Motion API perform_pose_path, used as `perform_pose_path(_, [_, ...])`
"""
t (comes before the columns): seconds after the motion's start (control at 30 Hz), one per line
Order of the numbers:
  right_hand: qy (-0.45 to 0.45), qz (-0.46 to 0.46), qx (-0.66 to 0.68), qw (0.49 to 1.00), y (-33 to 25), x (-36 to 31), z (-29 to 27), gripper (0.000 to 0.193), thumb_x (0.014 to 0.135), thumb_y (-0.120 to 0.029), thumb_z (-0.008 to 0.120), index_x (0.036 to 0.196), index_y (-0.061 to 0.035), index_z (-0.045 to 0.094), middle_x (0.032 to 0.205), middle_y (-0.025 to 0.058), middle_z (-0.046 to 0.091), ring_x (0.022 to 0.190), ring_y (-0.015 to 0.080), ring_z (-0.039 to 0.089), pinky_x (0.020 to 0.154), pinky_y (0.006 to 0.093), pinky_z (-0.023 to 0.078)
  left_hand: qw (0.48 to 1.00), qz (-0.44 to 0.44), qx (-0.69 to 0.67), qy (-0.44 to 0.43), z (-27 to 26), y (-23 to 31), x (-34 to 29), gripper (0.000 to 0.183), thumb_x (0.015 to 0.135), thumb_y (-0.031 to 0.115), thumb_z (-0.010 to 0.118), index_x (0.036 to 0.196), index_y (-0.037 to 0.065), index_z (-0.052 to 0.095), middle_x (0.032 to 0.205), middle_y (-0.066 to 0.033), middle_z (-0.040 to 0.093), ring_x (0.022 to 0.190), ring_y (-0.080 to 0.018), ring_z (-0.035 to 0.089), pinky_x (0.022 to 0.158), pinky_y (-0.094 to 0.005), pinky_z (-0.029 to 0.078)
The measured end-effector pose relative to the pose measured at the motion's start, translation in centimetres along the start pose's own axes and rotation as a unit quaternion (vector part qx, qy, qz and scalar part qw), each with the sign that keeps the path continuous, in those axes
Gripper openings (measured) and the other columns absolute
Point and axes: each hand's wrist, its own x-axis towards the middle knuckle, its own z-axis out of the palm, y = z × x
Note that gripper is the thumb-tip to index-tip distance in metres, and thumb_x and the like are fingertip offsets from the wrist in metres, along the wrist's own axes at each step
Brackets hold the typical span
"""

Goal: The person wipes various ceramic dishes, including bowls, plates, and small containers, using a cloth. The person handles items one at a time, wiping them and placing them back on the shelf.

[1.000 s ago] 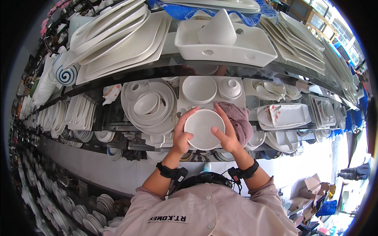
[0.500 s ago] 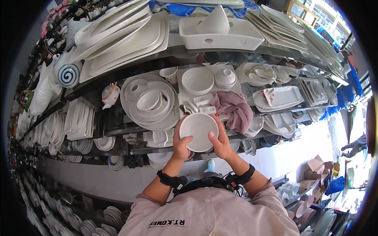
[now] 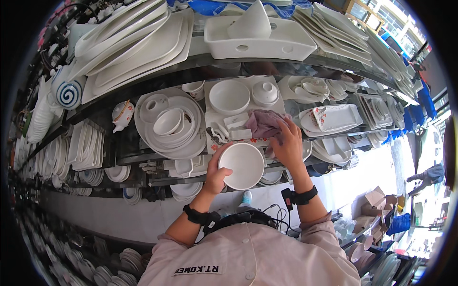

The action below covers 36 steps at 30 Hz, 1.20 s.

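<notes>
A round white bowl [image 3: 243, 166] is held in my left hand [image 3: 217, 172], with the thumb over its rim and the fingers around its left side. My right hand [image 3: 288, 146] is off the bowl and closed on a crumpled mauve cloth [image 3: 264, 125], which lies over the front of a shelf tray. Part of the cloth is hidden under the fingers. Just left of the cloth lie white spoons [image 3: 219, 132] and small white dishes [image 3: 237, 122]. Behind them stand a larger white bowl [image 3: 229, 97] and a small lidded pot [image 3: 265, 93].
Stacked plates with a small bowl [image 3: 168, 122] sit left of the tray, beside a little teapot [image 3: 122, 116]. A deep white rectangular dish [image 3: 260, 45] and large stacked platters [image 3: 143, 52] crowd the upper shelf. Cardboard boxes [image 3: 374, 202] stand at lower right.
My right hand has left the bowl and moved up and right onto the cloth, which is now bunched further in. My left hand alone keeps the bowl.
</notes>
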Motion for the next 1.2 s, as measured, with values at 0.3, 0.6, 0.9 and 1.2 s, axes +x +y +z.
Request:
perform_pose_path(0.3, [-0.096,-0.017,-0.074,0.992,2.6,4.0,1.9,0.085,0.067,-0.021,0.085,0.146,-0.0190,0.053,0.143,0.0148,0.055,0.136,0.0380,0.046,0.113,0.0522,0.036,0.998,0.014,0.054,0.024,1.7,-0.5,4.5,0.080,0.071,0.009,0.055,0.149,-0.003,0.043,0.139,-0.0158,0.058,0.130,-0.0247,0.055,0.112,-0.0359,0.040])
perform_pose_path(0.6, [-0.096,0.062,-0.046,0.992,3.8,6.1,1.4,0.048,0.079,-0.017,0.072,0.126,-0.0143,0.067,0.111,0.0104,0.069,0.106,0.0355,0.066,0.087,0.0455,0.053,0.996,0.020,0.061,0.059,2.0,-1.4,7.1,0.079,0.072,0.008,0.054,0.149,-0.002,0.043,0.137,-0.0154,0.058,0.129,-0.0241,0.055,0.111,-0.0355,0.040])
perform_pose_path(0.9, [0.059,0.047,0.230,0.970,3.8,5.6,-2.0,0.051,0.081,-0.004,0.067,0.132,-0.0042,0.061,0.109,0.0188,0.066,0.101,0.0377,0.065,0.088,0.0419,0.053,0.998,0.006,0.033,0.051,2.9,-1.5,8.1,0.067,0.085,0.011,0.058,0.149,-0.001,0.043,0.135,-0.0144,0.059,0.126,-0.0222,0.056,0.109,-0.0351,0.041])
perform_pose_path(1.2, [-0.084,-0.171,0.090,0.978,-4.7,0.4,-4.8,0.049,0.068,-0.007,0.075,0.117,-0.0118,0.071,0.098,0.0124,0.067,0.084,0.0330,0.068,0.075,0.0399,0.057,0.999,0.012,0.034,0.010,3.0,-1.5,6.3,0.052,0.103,0.020,0.054,0.150,0.001,0.042,0.135,-0.0127,0.057,0.124,-0.0190,0.054,0.108,-0.0320,0.039])
